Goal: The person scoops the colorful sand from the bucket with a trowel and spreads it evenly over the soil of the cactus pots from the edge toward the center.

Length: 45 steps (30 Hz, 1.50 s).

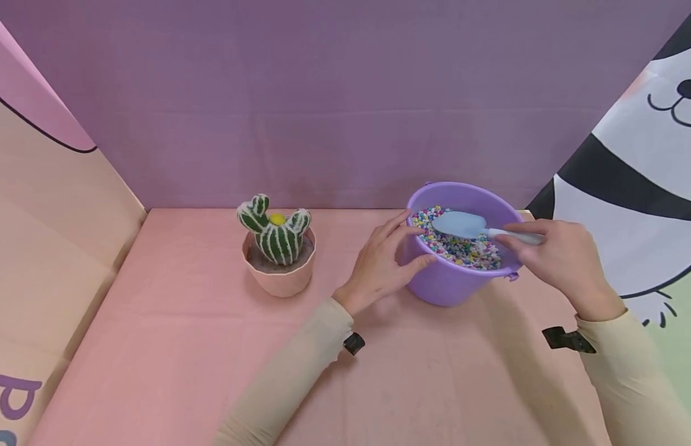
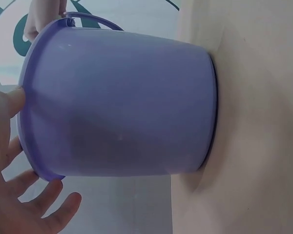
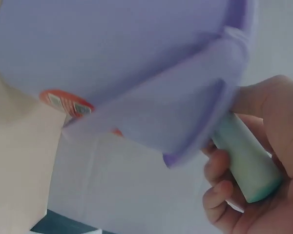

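A purple bucket [image 1: 444,288], partly filled with small multicoloured beads [image 1: 469,253], stands on the right side of the table. My left hand [image 1: 385,260] rests against its left rim, the fingers spread and the thumb on the near side. In the left wrist view the thumb [image 2: 15,100] touches the rim while other fingertips extend past it. With my right hand [image 1: 565,257] I grip the pale handle of a light blue toy shovel [image 1: 459,224]. Its blade lies inside the bucket, over the beads. The curled fingers [image 3: 217,168] wrap round the handle beside the rim.
A potted cactus [image 1: 279,244] with a yellow top sits left of my left hand, in a pink pot [image 1: 282,285]. Behind the pink table [image 1: 183,347] rises a purple backdrop [image 1: 345,105]. A panda-printed panel [image 1: 629,179] borders the right side.
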Available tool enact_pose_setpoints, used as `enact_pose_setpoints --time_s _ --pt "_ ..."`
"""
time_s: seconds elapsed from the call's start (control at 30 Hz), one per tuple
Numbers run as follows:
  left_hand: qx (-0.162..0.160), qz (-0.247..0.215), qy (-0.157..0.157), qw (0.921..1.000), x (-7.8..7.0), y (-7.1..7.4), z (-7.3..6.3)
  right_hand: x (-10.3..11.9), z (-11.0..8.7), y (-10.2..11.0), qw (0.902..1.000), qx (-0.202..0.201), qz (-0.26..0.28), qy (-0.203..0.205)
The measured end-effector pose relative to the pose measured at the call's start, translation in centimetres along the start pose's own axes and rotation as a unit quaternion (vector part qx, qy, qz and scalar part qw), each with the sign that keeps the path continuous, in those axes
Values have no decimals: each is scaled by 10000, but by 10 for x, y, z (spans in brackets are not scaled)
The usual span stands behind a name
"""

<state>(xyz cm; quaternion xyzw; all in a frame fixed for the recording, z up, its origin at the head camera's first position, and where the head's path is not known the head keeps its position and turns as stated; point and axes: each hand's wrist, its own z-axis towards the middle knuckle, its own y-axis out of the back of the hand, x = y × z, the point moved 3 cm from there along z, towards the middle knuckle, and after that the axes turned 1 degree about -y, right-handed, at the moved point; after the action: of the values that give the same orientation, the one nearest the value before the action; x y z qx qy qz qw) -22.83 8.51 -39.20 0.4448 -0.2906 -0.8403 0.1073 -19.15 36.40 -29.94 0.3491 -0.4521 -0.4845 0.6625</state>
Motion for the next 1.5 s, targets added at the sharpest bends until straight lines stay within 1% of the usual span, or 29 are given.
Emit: enact_pose_setpoints --time_s 0.1,0.23,0.3,0.37,0.43,0.53,0.63,0.7,0.8,0.87,0.97,1.07,1.2,1.3,1.37,1.5 --pt "14 45 -62 10000 1 2 -1 -3 -3 13 9990 382 -110 -215" --pt "-36 126 -129 9998 2 4 1 -3 -4 35 9949 771 -467 -446" --pt "-85 155 -167 9997 1 5 2 -1 -4 43 9924 925 -644 -494" --pt "-130 166 -206 9996 1 5 3 1 -3 45 9899 1110 -786 -404" --pt "-158 161 -246 9994 0 5 4 3 -3 41 9890 1202 -838 -193" --pt "-177 86 -302 9993 -2 3 5 6 -2 28 9916 1039 -745 200" --pt "-191 59 -332 9992 -5 0 6 7 -2 13 9958 689 -458 391" --pt "-181 44 -333 9993 -6 -1 5 4 -3 5 9978 489 -260 373" --pt "-143 6 -312 9994 -7 -3 5 1 -4 -3 9991 334 -113 236" --pt "-147 48 -270 9995 -7 -1 5 1 -2 -6 9994 289 -69 170" --pt "-240 151 -212 9994 -7 4 7 3 3 -8 9993 299 -25 217" --pt "-234 152 -161 9995 -6 7 8 5 7 -8 9991 333 56 252" --pt "-154 109 -149 9997 -5 7 8 7 8 -8 9990 346 124 236" --pt "-210 168 -196 9994 -6 8 7 10 10 -12 9989 350 139 288" --pt "-245 227 -232 9992 -6 9 7 12 12 -15 9980 530 105 322" --pt "-209 315 -256 9990 -7 9 8 17 12 -18 9947 920 -98 449"
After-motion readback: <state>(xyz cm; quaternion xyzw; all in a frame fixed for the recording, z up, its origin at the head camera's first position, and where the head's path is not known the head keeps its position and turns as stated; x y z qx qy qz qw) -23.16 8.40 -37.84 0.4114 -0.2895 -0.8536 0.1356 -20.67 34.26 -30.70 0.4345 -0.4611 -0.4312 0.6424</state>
